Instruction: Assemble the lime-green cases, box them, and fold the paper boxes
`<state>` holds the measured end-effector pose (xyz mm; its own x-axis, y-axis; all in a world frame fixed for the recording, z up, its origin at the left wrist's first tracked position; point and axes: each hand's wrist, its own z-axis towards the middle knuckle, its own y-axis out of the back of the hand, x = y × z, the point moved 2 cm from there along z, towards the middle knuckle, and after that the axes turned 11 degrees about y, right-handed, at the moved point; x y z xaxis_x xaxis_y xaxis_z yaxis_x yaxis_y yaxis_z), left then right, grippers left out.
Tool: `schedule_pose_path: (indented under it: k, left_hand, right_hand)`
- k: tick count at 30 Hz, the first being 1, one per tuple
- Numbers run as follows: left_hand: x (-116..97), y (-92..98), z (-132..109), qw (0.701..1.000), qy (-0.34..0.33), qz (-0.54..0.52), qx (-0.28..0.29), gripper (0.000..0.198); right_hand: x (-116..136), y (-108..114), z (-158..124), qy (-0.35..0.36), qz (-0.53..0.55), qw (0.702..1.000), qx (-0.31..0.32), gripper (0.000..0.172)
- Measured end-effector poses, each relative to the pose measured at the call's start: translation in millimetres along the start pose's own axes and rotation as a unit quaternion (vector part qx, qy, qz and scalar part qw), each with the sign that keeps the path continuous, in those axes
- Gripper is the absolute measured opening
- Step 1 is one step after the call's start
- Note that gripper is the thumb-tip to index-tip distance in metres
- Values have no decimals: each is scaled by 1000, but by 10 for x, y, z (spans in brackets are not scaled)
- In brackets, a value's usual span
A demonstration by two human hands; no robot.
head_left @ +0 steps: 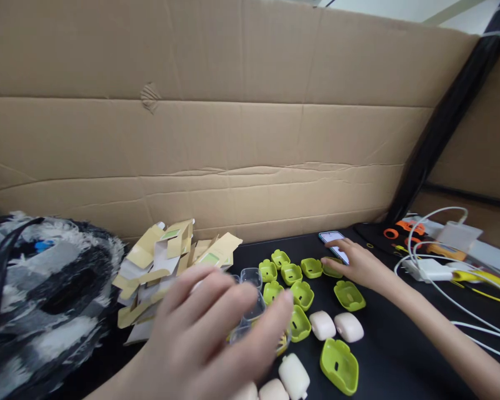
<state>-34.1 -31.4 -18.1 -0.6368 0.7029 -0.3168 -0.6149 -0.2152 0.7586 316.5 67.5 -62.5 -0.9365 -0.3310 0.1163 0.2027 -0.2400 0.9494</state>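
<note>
My left hand (pixel 208 339) is large and slightly blurred in the foreground, fingers stretched out, with nothing visible in it. Partly behind it are clear plastic covers (pixel 251 276). My right hand (pixel 354 264) reaches in from the right with its fingers apart. Its fingertips lie over a phone (pixel 332 238) with a lit screen, and the thumb is at a green dish (pixel 331 268); whether it presses on either I cannot tell. Several similar scalloped green trays, such as a slotted one (pixel 339 366), are spread between the hands. Rounded pale pink pieces (pixel 349 327) and cream pieces (pixel 294 376) lie nearer me.
Opened cardboard boxes (pixel 166 261) are heaped at the left beside a shaggy grey-black bag (pixel 54 300). White cables (pixel 404 261), a white plug (pixel 429 270) and orange tools (pixel 404 230) crowd the right. A cardboard wall (pixel 216 139) closes off the back of the black table (pixel 383 355).
</note>
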Motion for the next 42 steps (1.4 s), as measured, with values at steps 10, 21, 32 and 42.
schedule_pose_path:
  k: [10,21,32,42]
  left_hand:
    - [-220,-486,499,963,-16,106,249,6]
    - [-223,-578,460,960,64,113,249,6]
    - [-205,-563,480,953,90,77,280,1]
    - [-165,-525,561,951,149,-37,269,15]
  right_hand:
    - [301,-159,16,106,-34,994,-8,31]
    - [327,-16,-18,98,65,987,-110,35]
    - [665,133,-262,85,234,953,-171,39]
    - [796,118,-339,108,286,945,-117,40]
